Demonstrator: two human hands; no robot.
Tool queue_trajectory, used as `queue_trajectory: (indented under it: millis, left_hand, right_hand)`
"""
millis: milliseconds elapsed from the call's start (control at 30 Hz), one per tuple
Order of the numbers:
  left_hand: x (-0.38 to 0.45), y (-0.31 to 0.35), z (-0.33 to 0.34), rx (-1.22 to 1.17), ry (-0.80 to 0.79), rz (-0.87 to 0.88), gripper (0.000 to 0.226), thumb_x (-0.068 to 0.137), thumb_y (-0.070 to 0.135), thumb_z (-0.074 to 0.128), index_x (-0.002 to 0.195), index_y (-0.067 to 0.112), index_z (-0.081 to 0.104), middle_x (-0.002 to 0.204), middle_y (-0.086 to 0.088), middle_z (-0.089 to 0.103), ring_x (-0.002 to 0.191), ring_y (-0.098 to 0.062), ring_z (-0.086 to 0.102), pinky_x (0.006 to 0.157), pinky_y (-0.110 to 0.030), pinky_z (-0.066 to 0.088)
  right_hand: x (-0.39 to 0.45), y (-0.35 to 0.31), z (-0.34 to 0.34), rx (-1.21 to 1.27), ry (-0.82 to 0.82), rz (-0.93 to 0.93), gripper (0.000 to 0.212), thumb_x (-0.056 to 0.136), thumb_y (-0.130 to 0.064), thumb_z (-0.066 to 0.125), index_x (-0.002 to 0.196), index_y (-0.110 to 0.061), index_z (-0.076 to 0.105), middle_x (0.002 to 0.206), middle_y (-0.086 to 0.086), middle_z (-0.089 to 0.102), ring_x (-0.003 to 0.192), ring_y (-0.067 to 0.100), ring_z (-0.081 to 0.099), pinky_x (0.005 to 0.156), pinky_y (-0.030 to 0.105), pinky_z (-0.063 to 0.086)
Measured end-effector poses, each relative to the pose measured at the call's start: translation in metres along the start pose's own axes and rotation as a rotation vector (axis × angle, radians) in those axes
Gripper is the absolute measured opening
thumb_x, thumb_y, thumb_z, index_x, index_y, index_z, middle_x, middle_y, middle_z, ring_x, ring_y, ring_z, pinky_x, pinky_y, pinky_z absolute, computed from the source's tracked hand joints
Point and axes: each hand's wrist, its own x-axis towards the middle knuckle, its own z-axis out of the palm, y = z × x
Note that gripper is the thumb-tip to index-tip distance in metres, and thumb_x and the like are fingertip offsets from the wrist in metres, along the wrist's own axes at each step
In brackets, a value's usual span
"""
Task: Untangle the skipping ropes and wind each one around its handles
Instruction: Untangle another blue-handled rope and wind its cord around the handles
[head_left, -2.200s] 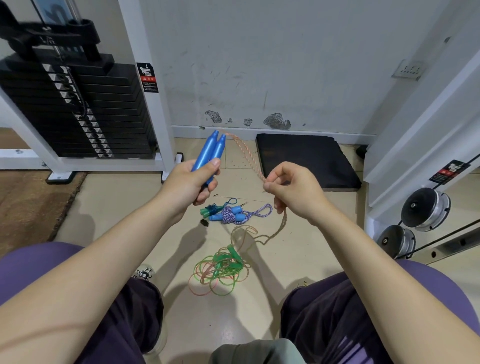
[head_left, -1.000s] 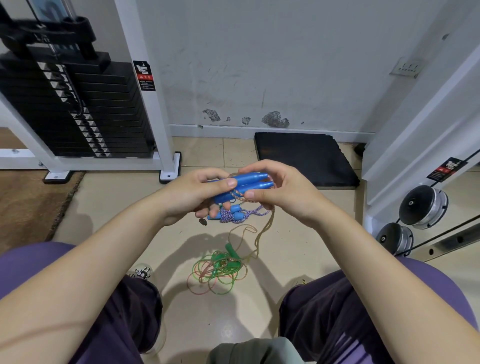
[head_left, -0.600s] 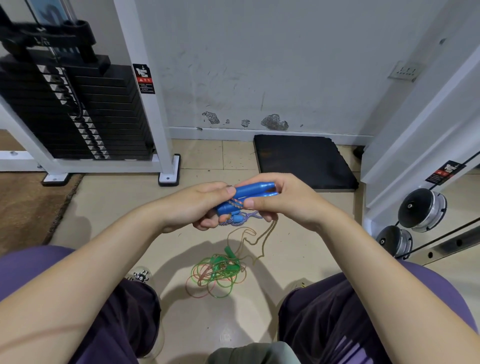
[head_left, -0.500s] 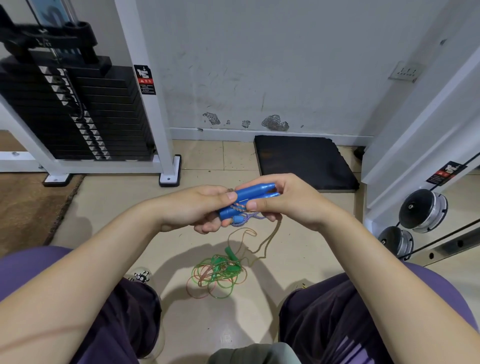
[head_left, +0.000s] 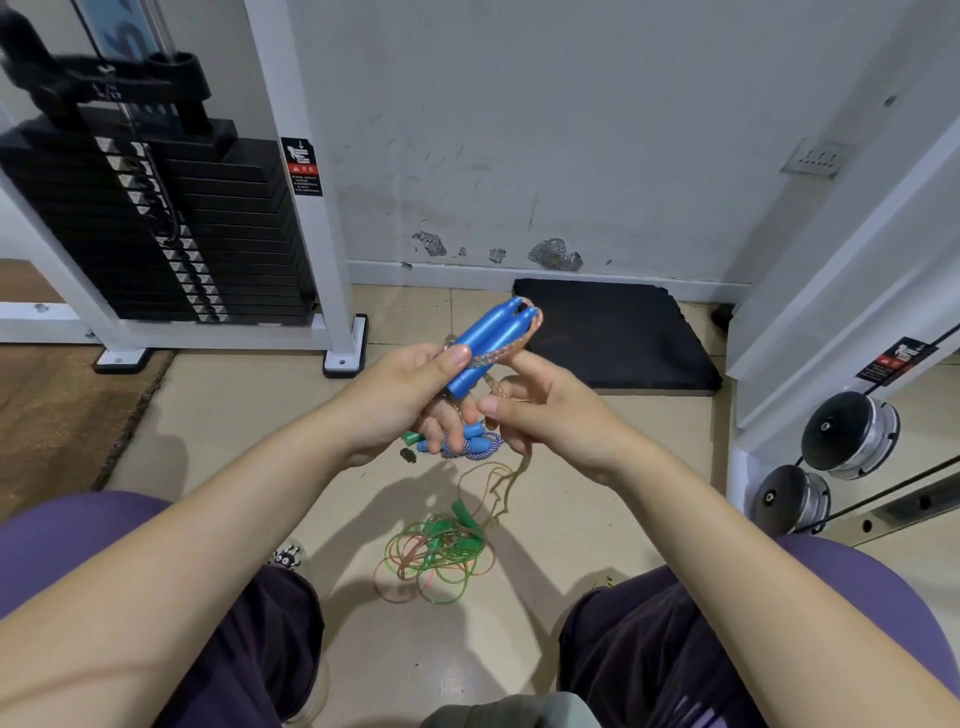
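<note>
My left hand (head_left: 402, 402) grips two blue handles (head_left: 485, 343) held together, their tips tilted up and to the right. An orange speckled rope (head_left: 511, 348) runs from the tips down along the handles into my right hand (head_left: 550, 415), which pinches it just below them. The rope's slack hangs to the floor. Under my hands lies a bundle with blue handles wound in purple-white cord (head_left: 475, 447). Nearer to me, a green-handled rope (head_left: 441, 545) lies in a loose tangle of green and orange loops.
A weight stack machine (head_left: 156, 223) with a white frame stands at the left. A black mat (head_left: 613, 332) lies against the wall. Round weight plates (head_left: 847, 436) sit at the right. A brown carpet (head_left: 57, 415) covers the left floor. My knees frame the bottom.
The blue handles have swung from lying level to pointing up and right. My right hand has let go of the handle tips and now pinches the orange rope below them.
</note>
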Motion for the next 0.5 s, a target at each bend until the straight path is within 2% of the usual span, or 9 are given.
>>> queue_trajectory:
  millis: [100, 200, 300, 367, 433, 500]
  left_hand:
    - [0.007, -0.001, -0.004, 0.047, 0.183, 0.048, 0.028, 0.104, 0.034, 0.04, 0.09, 0.012, 0.049, 0.058, -0.001, 0.052, 0.037, -0.011, 0.043, 0.038, -0.019, 0.033]
    - [0.013, -0.003, -0.012, 0.108, 0.371, 0.061, 0.027, 0.103, 0.035, 0.043, 0.089, 0.013, 0.047, 0.062, -0.004, 0.049, 0.039, -0.006, 0.039, 0.04, -0.016, 0.032]
    - [0.016, -0.008, -0.014, 0.226, 0.428, 0.097, 0.027, 0.102, 0.037, 0.047, 0.09, 0.013, 0.049, 0.063, -0.003, 0.051, 0.045, -0.007, 0.042, 0.046, -0.018, 0.036]
    - [0.017, -0.011, -0.016, 0.31, 0.441, 0.11, 0.029, 0.101, 0.039, 0.048, 0.089, 0.013, 0.05, 0.061, 0.0, 0.053, 0.045, -0.009, 0.043, 0.05, -0.025, 0.036]
    - [0.018, -0.012, -0.016, 0.487, 0.459, 0.123, 0.03, 0.1, 0.039, 0.05, 0.083, 0.015, 0.049, 0.059, 0.003, 0.056, 0.045, -0.01, 0.046, 0.053, -0.03, 0.037]
    - [0.017, -0.012, -0.017, 0.666, 0.48, 0.138, 0.032, 0.098, 0.039, 0.054, 0.078, 0.014, 0.049, 0.059, 0.003, 0.06, 0.049, -0.01, 0.049, 0.055, -0.03, 0.039]
  right_hand:
    - [0.003, 0.004, 0.009, -0.068, 0.1, 0.029, 0.019, 0.1, -0.011, 0.053, 0.118, -0.015, 0.056, 0.057, 0.002, 0.049, 0.044, 0.014, 0.039, 0.044, 0.022, 0.033]
    - [0.006, 0.008, 0.015, -0.164, 0.198, 0.053, 0.005, 0.1, -0.018, 0.053, 0.103, -0.017, 0.049, 0.052, -0.003, 0.041, 0.045, 0.01, 0.035, 0.041, 0.018, 0.03]
    - [0.007, 0.005, 0.02, -0.217, 0.197, 0.031, 0.006, 0.1, -0.02, 0.052, 0.095, -0.017, 0.049, 0.05, -0.003, 0.037, 0.042, 0.008, 0.031, 0.041, 0.018, 0.028]
    - [0.007, 0.004, 0.022, -0.198, 0.2, 0.029, 0.014, 0.102, -0.017, 0.048, 0.088, -0.016, 0.052, 0.052, -0.001, 0.04, 0.042, 0.01, 0.035, 0.043, 0.02, 0.032]
    - [0.007, 0.003, 0.023, -0.223, 0.211, 0.028, 0.024, 0.102, -0.015, 0.045, 0.081, -0.017, 0.056, 0.059, 0.004, 0.047, 0.049, 0.014, 0.045, 0.051, 0.026, 0.041]
    - [0.005, 0.0, 0.02, -0.254, 0.192, 0.049, 0.029, 0.102, -0.017, 0.046, 0.076, -0.016, 0.059, 0.06, 0.004, 0.047, 0.053, 0.014, 0.046, 0.057, 0.029, 0.041]
